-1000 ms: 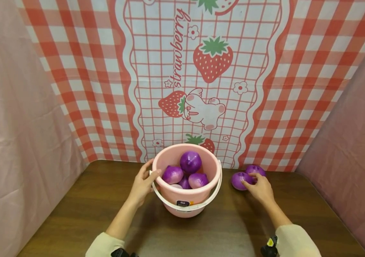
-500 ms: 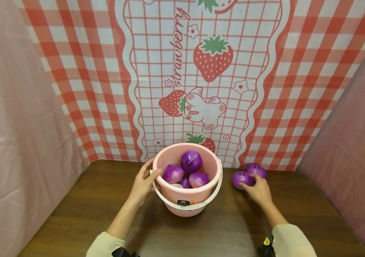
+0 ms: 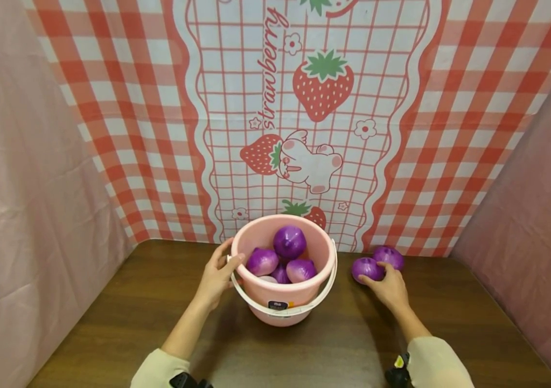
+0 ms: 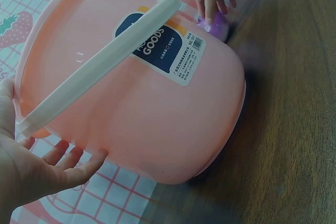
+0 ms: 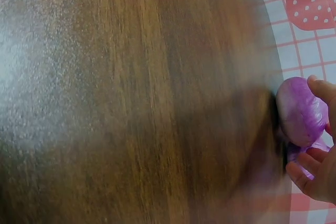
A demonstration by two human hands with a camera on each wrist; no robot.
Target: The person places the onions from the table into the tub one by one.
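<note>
My left hand (image 3: 214, 276) grips the rim of a pink bucket (image 3: 280, 293) on its left side, thumb over the edge and fingers along the outside wall. Several purple onions lie inside the bucket, among them a dark round one (image 3: 290, 242) at the back. To the right of the bucket, my right hand (image 3: 391, 288) holds a purple onion (image 3: 366, 269) by its near right side, with the thumb at its front. Close behind it sits another purple onion (image 3: 389, 258). In the right wrist view, the thumb and fingers stand around the nearer onion (image 5: 300, 111).
The bucket's white handle (image 3: 286, 313) hangs down over its front. A brown wooden table (image 3: 333, 355) carries everything. A red checked strawberry cloth (image 3: 323, 134) hangs at the back edge, with pink cloths (image 3: 33, 188) at both sides.
My right hand has shifted slightly left and closer around the nearer onion. My left hand and the bucket stay in place; the head view tilts slightly.
</note>
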